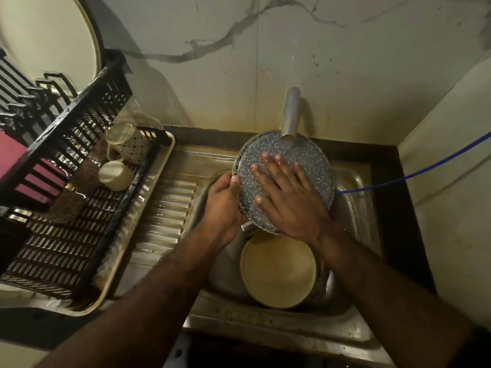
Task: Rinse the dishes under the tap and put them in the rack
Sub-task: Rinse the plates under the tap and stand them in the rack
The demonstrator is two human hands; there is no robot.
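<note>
Marble-look wall tiles behind a steel sink (353,301) w/ ribbed drainboard at 9 o'clock of the basin. Speckled grey plate (310,160) is held tilted over the basin, top edge right under the tap (291,112) spout; water flow too faint to confirm. Left hand (221,205) grips plate rim at its 9 o'clock, thumb curled over the edge. Right hand (289,197) lies flat on the plate face, fingers straight and spread, looks like rubbing/rinsing.

Progress, judged: partway. Black rack (111,208) at 9 o'clock of the sink already holds a patterned mug (130,144), a cream cup (115,175), brown items and something pink on the upper tier. Left to do: finish this plate, rack it, then the cream plate (277,269) lying in the basin at 6 o'clock; a metal item peeks from under the held plate, can't ID.
</note>
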